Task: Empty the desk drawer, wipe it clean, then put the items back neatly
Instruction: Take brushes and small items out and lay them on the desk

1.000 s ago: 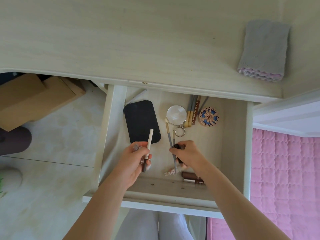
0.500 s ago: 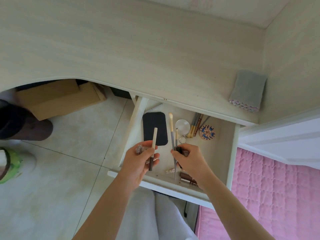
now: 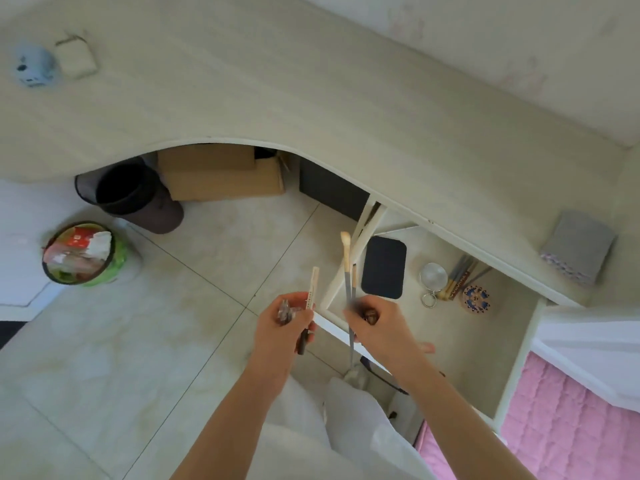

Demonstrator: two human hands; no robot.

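Two hands are up in front of me, both full, held over the near left corner of the open drawer [image 3: 516,372]. My left hand [image 3: 287,323] has its fingers curled round a slim cream-and-dark pencil [image 3: 310,303] that sticks up toward the far side, plus a small clear, glinting item I cannot make out. My right hand [image 3: 377,327] grips two long makeup brushes [image 3: 346,271] — the taller one with a pale tip — together with a small brown object tucked in the fist; the brush handles run down past the drawer's near edge. Inside the drawer, a black rounded pad [image 3: 383,266] lies at the far left, then to its right a small round mirror on a key ring [image 3: 433,277], a bundle of pencils [image 3: 459,278] partly under the desk edge, and a round patterned disc [image 3: 477,299] just beside them. The desk [image 3: 311,98] curves above; a folded grey cloth [image 3: 576,245] sits on its right end, and a light blue gadget [image 3: 33,69] with a pale box [image 3: 74,57] beside it rests far left. On the tiled floor — left of my hands — stand a green bin [image 3: 83,254] full of rubbish, a dark cylinder [image 3: 128,195] and a cardboard box [image 3: 221,174] under the desk. Pink quilted bedding [image 3: 568,427] shows near right.
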